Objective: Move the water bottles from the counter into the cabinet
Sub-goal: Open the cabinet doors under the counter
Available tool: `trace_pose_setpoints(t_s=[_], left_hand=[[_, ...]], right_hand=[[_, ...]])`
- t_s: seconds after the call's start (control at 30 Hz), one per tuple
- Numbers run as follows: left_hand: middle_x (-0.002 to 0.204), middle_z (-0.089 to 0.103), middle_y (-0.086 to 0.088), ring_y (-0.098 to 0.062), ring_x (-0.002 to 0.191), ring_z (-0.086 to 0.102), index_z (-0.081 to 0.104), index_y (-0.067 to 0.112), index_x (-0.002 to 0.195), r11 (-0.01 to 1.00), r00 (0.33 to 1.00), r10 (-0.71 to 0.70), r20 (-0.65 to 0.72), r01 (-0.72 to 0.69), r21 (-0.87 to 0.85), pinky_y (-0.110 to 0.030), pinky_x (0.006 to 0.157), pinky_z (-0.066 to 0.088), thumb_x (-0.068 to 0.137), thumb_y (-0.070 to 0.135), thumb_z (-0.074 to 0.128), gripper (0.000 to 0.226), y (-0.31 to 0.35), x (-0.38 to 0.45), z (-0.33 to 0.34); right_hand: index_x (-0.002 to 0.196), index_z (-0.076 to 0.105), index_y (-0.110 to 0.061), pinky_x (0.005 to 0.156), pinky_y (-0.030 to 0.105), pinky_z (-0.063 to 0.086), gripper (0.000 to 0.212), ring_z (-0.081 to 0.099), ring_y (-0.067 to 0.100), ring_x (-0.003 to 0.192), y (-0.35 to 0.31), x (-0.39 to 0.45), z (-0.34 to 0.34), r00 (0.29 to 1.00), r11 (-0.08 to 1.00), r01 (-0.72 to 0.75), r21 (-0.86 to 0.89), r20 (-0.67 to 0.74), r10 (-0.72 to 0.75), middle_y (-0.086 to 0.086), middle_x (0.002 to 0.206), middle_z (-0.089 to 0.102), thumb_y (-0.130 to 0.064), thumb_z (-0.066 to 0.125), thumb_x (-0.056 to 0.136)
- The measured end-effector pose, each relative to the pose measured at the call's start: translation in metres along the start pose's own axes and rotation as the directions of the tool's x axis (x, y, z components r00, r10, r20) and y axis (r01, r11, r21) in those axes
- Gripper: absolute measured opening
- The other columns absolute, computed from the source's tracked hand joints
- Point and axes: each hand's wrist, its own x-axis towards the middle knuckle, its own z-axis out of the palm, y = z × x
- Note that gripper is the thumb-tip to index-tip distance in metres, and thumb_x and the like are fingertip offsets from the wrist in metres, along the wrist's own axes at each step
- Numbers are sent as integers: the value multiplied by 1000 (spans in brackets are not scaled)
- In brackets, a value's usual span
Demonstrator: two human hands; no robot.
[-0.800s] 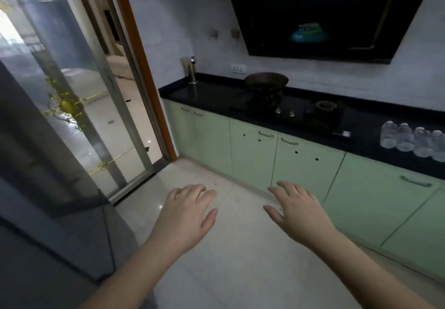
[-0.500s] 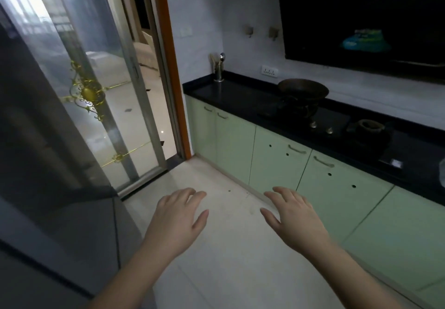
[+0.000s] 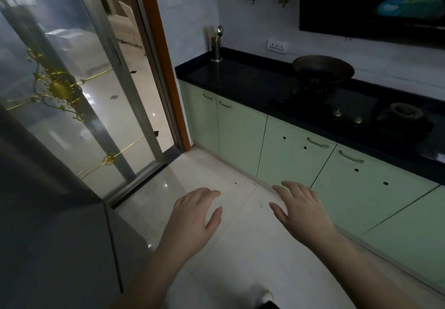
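Down at floor level, both hands float palm-down over the pale tiles — left hand (image 3: 195, 214) and right hand (image 3: 302, 208), fingers spread loose and relaxed, nothing in either one. Nothing gripped, nothing touched.

And the water bottles? Not in shot at all. The black counter (image 3: 240, 80) runs along the wall on the right, carrying a dark wok (image 3: 322, 69) on the stove, a utensil holder (image 3: 216, 48) at the corner and a small pot (image 3: 402, 111) further along, but not one bottle shows on this stretch. They must sit somewhere off-frame; where exactly cannot be told from this angle.

Below the counter, the green cabinet doors (image 3: 296, 157) are all closed. The glass sliding door (image 3: 79, 87) fills the left side.

What could go wrong from here? With the view pointed at the doorway end of the kitchen, the person risks drifting off target — no bottle within reach, no cabinet opened. Grab bottles with both hands first and no hand is free for a handle. Clear bottles on a dark, dimly lit counter could also be easy to knock over on a hurried reach.
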Motion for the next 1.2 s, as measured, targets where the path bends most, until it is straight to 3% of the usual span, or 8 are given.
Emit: trace_pose_setpoints(t_s=[0.1, 0.23, 0.4, 0.6, 0.83, 0.93, 1.1, 1.2], left_hand=[[123, 61, 8, -13, 115, 55, 55, 27, 130, 1000, 1000, 7, 19, -7, -10, -34, 94, 41, 94, 47, 34, 46, -14, 36, 9], [137, 51, 7, -13, 125, 46, 34, 29, 146, 998, 985, -58, 163, 53, 32, -35, 101, 39, 94, 53, 32, 57, -43, 102, 31], [139, 49, 5, -11, 127, 44, 33, 27, 148, 995, 968, -92, 235, 78, 67, -31, 105, 35, 98, 48, 37, 54, -76, 186, 46], [144, 46, 6, -11, 133, 41, 34, 28, 147, 989, 972, -130, 194, 114, 91, -30, 109, 29, 99, 47, 39, 51, -120, 282, 43], [135, 57, 1, -20, 124, 53, 49, 25, 138, 981, 975, -164, 151, 146, 125, -38, 103, 40, 97, 43, 44, 45, -207, 364, 50], [128, 61, 1, -20, 118, 58, 52, 24, 134, 981, 977, -161, 140, 143, 129, -39, 99, 44, 95, 45, 41, 46, -255, 402, 57], [134, 57, 0, -21, 124, 53, 48, 23, 138, 990, 978, -107, 181, 88, 111, -39, 103, 42, 96, 40, 47, 45, -330, 470, 62], [143, 49, 3, -16, 131, 44, 40, 27, 144, 996, 969, -52, 242, 34, 80, -37, 110, 35, 99, 41, 43, 47, -368, 508, 56]], right_hand=[[114, 68, -19, 87, 42, 52, 51, 66, 28, 102, 4, 36, 10, 999, 1000, -9, 5, 38, 9, 5, 112, 69, -49, 36, 88], [116, 66, -18, 90, 44, 51, 50, 65, 29, 105, 13, 108, 28, 999, 1000, 3, 4, 49, -3, 7, 114, 68, -46, 35, 89], [122, 63, -14, 92, 48, 50, 56, 62, 33, 110, 25, 211, 47, 994, 1000, 25, 17, 110, -26, 12, 118, 66, -48, 34, 88], [119, 66, -16, 87, 46, 52, 57, 65, 32, 103, 26, 330, 68, 980, 998, 59, 37, 187, -65, 10, 113, 69, -49, 34, 85], [129, 59, -18, 97, 43, 44, 66, 58, 30, 116, -16, 449, 95, 967, 988, 140, 70, 204, -151, 7, 127, 63, -54, 25, 86], [141, 46, -22, 107, 40, 33, 68, 45, 26, 129, -42, 501, 108, 959, 984, 163, 68, 224, -174, 4, 141, 51, -56, 19, 88], [146, 37, -20, 109, 35, 28, 55, 38, 20, 135, -89, 585, 134, 956, 988, 134, 75, 254, -149, 1, 147, 42, -47, 38, 98], [146, 35, -18, 108, 35, 31, 55, 39, 21, 133, -117, 624, 143, 953, 994, 57, 89, 292, -80, 3, 147, 42, -44, 39, 99]])
